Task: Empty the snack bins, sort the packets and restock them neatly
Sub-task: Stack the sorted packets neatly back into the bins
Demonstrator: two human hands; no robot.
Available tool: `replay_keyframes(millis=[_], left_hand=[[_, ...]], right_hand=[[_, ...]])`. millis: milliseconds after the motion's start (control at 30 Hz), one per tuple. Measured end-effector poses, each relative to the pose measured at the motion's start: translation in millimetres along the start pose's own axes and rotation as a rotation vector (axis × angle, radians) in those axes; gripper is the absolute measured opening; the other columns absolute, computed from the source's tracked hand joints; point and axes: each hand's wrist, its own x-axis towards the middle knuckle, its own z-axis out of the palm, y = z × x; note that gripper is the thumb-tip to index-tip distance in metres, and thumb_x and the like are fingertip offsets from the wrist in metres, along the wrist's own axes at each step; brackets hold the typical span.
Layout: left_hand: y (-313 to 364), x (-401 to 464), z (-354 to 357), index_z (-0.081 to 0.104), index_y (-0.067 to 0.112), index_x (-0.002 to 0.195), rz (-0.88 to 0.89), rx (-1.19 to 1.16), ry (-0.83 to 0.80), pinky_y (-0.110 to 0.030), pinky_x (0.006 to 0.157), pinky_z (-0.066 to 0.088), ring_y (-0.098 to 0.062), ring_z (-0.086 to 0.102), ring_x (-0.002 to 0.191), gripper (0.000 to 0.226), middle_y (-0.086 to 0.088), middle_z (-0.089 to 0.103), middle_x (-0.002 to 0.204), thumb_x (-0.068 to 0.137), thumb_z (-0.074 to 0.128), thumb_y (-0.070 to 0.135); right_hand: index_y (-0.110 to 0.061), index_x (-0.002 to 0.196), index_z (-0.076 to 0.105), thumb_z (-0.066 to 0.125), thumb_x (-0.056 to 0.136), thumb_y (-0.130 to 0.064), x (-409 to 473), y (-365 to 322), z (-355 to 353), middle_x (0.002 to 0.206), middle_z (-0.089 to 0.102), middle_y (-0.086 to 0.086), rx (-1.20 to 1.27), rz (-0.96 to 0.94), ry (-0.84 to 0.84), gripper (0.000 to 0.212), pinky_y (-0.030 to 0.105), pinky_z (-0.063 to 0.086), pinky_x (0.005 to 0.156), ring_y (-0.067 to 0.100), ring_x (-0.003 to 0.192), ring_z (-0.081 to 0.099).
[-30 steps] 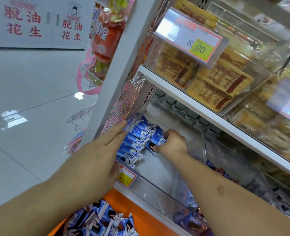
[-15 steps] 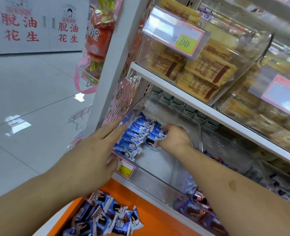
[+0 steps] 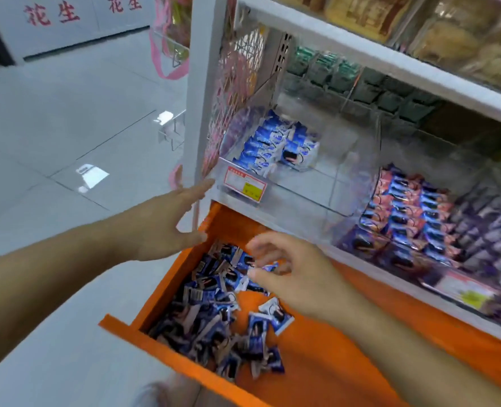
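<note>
A clear plastic bin (image 3: pixel 302 198) on the middle shelf holds two short rows of blue-and-white snack packets (image 3: pixel 268 148) against its left wall. Below it, an orange tray (image 3: pixel 167 348) sticks out from the shelf with a loose heap of dark blue packets (image 3: pixel 208 312). My left hand (image 3: pixel 161 224) hovers flat with fingers straight, just left of the bin's front corner and holding nothing. My right hand (image 3: pixel 296 274) hangs over the heap with loosely curled fingers right above a packet. It is blurred, and I see no packet gripped in it.
A red-and-yellow price tag (image 3: pixel 244 186) is on the bin's front. To the right, another clear bin (image 3: pixel 410 212) is packed with pink and blue packets. Bins of tan biscuits (image 3: pixel 449 33) fill the upper shelf. A white upright post (image 3: pixel 202 83) stands left; grey tiled floor lies beyond.
My right hand has come out of the clear bin and dropped down over the heap in the orange tray. My left hand has left the bin's packets and drawn back. The view has tilted down.
</note>
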Motion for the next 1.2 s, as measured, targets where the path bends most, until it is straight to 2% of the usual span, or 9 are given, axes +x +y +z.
replay_keyframes(millis=[100, 300, 500, 633, 767, 900, 1000, 1100, 1200], left_hand=[[-23, -4, 18, -0.023, 0.067, 0.145, -0.041, 0.091, -0.122, -0.038, 0.118, 0.040, -0.016, 0.042, 0.146, 0.104, 0.009, 0.015, 0.172, 0.096, 0.066, 0.048], [-63, 0, 42, -0.022, 0.078, 0.135, -0.064, 0.141, -0.413, -0.038, 0.126, 0.023, -0.009, 0.017, 0.156, 0.095, 0.033, -0.010, 0.165, 0.096, 0.062, 0.055], [-76, 15, 44, -0.015, 0.081, 0.137, -0.106, 0.052, -0.462, -0.050, 0.126, 0.024, -0.015, 0.019, 0.157, 0.099, 0.031, -0.005, 0.168, 0.090, 0.068, 0.058], [-75, 15, 47, -0.014, 0.082, 0.137, -0.127, 0.052, -0.448, -0.050, 0.123, 0.026, -0.016, 0.023, 0.155, 0.099, 0.027, 0.003, 0.169, 0.090, 0.069, 0.056], [-73, 14, 46, -0.013, 0.080, 0.139, -0.132, 0.067, -0.431, -0.047, 0.123, 0.028, -0.016, 0.028, 0.153, 0.100, 0.025, 0.006, 0.170, 0.089, 0.070, 0.055], [-71, 14, 46, -0.013, 0.079, 0.140, -0.133, 0.082, -0.415, -0.049, 0.123, 0.030, -0.016, 0.029, 0.153, 0.101, 0.023, 0.009, 0.170, 0.090, 0.071, 0.054], [-69, 13, 47, -0.014, 0.078, 0.141, -0.148, 0.102, -0.415, -0.050, 0.122, 0.031, -0.018, 0.028, 0.154, 0.101, 0.020, 0.010, 0.171, 0.091, 0.071, 0.053], [-62, 12, 44, -0.014, 0.074, 0.144, -0.169, 0.136, -0.423, -0.049, 0.122, 0.030, -0.020, 0.027, 0.155, 0.103, 0.017, 0.010, 0.171, 0.092, 0.071, 0.050], [-52, 9, 44, -0.012, 0.069, 0.149, -0.188, 0.172, -0.447, -0.048, 0.123, 0.028, -0.021, 0.023, 0.156, 0.104, 0.014, 0.008, 0.172, 0.092, 0.072, 0.045]], right_hand=[[-0.040, 0.123, 0.062, 0.077, 0.094, -0.033, 11, 55, 40, 0.122, 0.060, -0.017, -0.036, 0.208, -0.081, 0.034, 0.035, 0.059, 0.090, 0.000, 0.104, 0.064], [-0.039, 0.150, 0.047, 0.082, 0.089, -0.033, 68, 116, 99, 0.159, 0.041, -0.009, -0.109, 0.282, -0.191, 0.070, 0.039, 0.052, 0.107, 0.016, 0.136, 0.051], [-0.039, 0.165, 0.021, 0.081, 0.084, -0.058, 117, 131, 149, 0.176, 0.003, -0.008, -0.165, 0.256, -0.340, 0.103, 0.040, 0.019, 0.130, 0.017, 0.161, 0.007], [-0.024, 0.166, 0.022, 0.083, 0.081, -0.059, 132, 138, 170, 0.174, 0.014, -0.001, -0.230, 0.304, -0.287, 0.110, 0.036, 0.022, 0.129, 0.021, 0.160, 0.015], [-0.016, 0.157, 0.043, 0.090, 0.077, -0.046, 132, 142, 177, 0.153, 0.035, 0.001, -0.237, 0.292, -0.239, 0.098, 0.030, 0.039, 0.118, 0.022, 0.143, 0.042], [-0.021, 0.138, 0.055, 0.091, 0.079, -0.037, 124, 142, 171, 0.143, 0.035, 0.001, -0.198, 0.307, -0.253, 0.071, 0.022, 0.040, 0.103, 0.019, 0.123, 0.047], [-0.028, 0.110, 0.056, 0.092, 0.077, -0.029, 116, 139, 166, 0.135, 0.053, 0.004, -0.151, 0.292, -0.211, 0.048, 0.035, 0.054, 0.090, 0.023, 0.112, 0.057], [-0.030, 0.101, 0.053, 0.092, 0.078, -0.029, 104, 131, 152, 0.126, 0.065, 0.004, -0.111, 0.304, -0.158, 0.044, 0.046, 0.061, 0.083, 0.029, 0.117, 0.066], [-0.033, 0.102, 0.054, 0.090, 0.081, -0.032, 87, 115, 124, 0.121, 0.060, -0.011, -0.053, 0.296, -0.072, 0.042, 0.031, 0.055, 0.072, 0.020, 0.112, 0.065]])
